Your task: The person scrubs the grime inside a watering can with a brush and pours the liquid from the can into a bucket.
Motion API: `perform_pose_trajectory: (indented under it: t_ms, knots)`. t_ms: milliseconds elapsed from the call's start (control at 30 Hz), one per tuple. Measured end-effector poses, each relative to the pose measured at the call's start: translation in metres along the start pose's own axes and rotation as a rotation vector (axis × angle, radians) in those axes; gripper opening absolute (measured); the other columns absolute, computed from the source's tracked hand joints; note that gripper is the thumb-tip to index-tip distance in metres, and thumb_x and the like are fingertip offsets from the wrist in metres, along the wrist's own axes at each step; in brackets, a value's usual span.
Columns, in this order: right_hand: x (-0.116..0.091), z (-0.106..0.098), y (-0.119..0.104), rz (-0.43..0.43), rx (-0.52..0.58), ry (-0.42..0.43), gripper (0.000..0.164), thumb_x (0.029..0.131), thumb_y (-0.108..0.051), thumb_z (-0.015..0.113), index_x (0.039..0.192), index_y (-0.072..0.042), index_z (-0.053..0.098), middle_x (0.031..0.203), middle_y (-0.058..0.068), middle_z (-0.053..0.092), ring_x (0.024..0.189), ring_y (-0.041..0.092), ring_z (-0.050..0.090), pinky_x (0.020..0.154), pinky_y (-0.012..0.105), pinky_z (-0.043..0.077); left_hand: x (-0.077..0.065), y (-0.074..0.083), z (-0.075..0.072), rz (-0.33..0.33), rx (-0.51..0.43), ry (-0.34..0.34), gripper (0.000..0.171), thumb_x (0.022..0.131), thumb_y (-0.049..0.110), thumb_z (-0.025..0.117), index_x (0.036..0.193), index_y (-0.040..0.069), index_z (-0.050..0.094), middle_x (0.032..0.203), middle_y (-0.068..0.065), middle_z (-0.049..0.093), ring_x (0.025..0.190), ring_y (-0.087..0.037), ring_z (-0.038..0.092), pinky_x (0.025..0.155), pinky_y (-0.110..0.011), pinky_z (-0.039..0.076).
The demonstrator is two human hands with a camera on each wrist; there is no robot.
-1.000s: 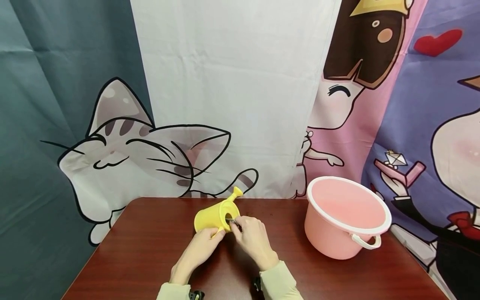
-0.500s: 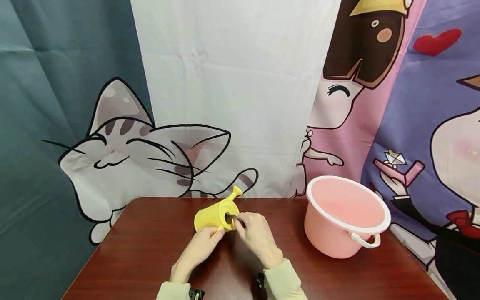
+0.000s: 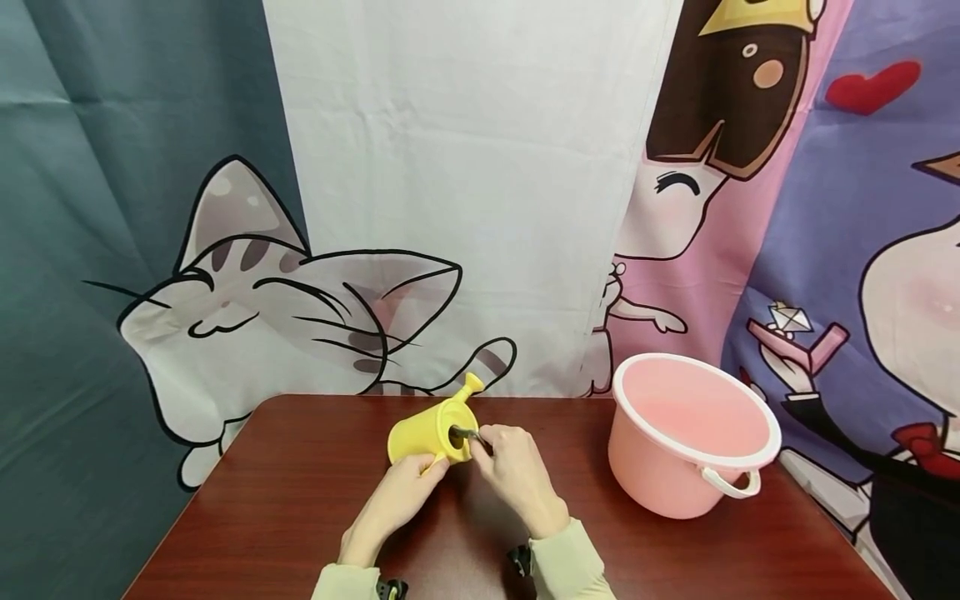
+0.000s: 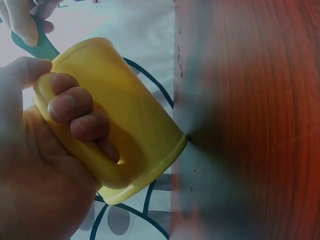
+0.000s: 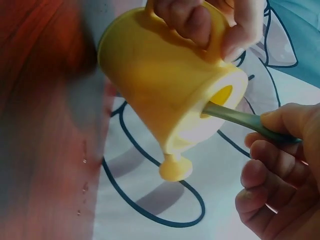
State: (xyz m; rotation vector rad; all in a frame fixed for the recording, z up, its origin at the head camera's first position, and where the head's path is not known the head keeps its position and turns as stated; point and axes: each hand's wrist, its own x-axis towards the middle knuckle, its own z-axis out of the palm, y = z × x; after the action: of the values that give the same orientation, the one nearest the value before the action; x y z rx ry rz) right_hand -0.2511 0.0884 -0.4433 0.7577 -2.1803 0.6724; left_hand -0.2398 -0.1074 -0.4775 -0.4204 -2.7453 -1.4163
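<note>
Head view: yellow watering can (image 3: 415, 437) over the brown table (image 3: 262, 508), lying over on its side; cannot tell whether it touches the wood. Long axis runs from the base, at left, to the open mouth, which faces right and toward the person. Spout (image 3: 461, 394) points up and away. Left hand (image 3: 401, 493), at the can's near side, grips its handle; forearm slants in from lower left. Right hand (image 3: 517, 471), just right of the can, holds a slim grey-green tool (image 3: 468, 433), far end inside the mouth. Pink bucket (image 3: 651, 467) stands upright, well to the can's right; printed backdrop (image 3: 480, 167) hangs behind it.

Left wrist view: fingers curl through the can's handle, thumb up near the rim. Can's body slants, base toward the table. Part of the right hand shows beyond the rim, on the tool.

Right wrist view: thumb and forefinger pinch the tool's outer end, remaining fingers bent beneath. Tool slopes into the can's mouth, its inner end hidden.
</note>
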Motion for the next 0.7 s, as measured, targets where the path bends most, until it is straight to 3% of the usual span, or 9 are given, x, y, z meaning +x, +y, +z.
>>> perform_pose_trajectory:
  t_ms: [133, 433, 700]
  knots:
    - [-0.003, 0.008, 0.002, 0.036, 0.027, -0.01, 0.039, 0.081, -0.007, 0.072, 0.059, -0.022, 0.043, 0.056, -0.014, 0.031, 0.05, 0.006, 0.034, 0.047, 0.019, 0.03, 0.0, -0.001, 0.0, 0.001, 0.003, 0.0, 0.043, 0.1, 0.037, 0.054, 0.064, 0.016, 0.044, 0.058, 0.007, 0.035, 0.052, -0.007, 0.031, 0.05, -0.023, 0.028]
    - [-0.012, 0.02, 0.005, 0.198, 0.11, -0.138, 0.039, 0.088, -0.016, 0.068, 0.057, -0.024, 0.045, 0.052, -0.016, 0.031, 0.05, 0.006, 0.037, 0.046, 0.02, 0.033, -0.002, -0.004, 0.004, 0.013, 0.019, 0.002, 0.042, 0.099, 0.038, 0.054, 0.064, 0.017, 0.044, 0.057, 0.009, 0.035, 0.05, -0.006, 0.03, 0.05, -0.023, 0.028]
    - [-0.011, 0.019, 0.009, 0.18, 0.078, -0.141, 0.039, 0.088, -0.016, 0.067, 0.058, -0.025, 0.044, 0.053, -0.015, 0.03, 0.05, 0.005, 0.034, 0.046, 0.02, 0.031, -0.001, -0.003, 0.004, 0.027, 0.03, 0.013, 0.042, 0.099, 0.036, 0.055, 0.064, 0.017, 0.044, 0.057, 0.009, 0.034, 0.051, -0.005, 0.029, 0.05, -0.022, 0.028]
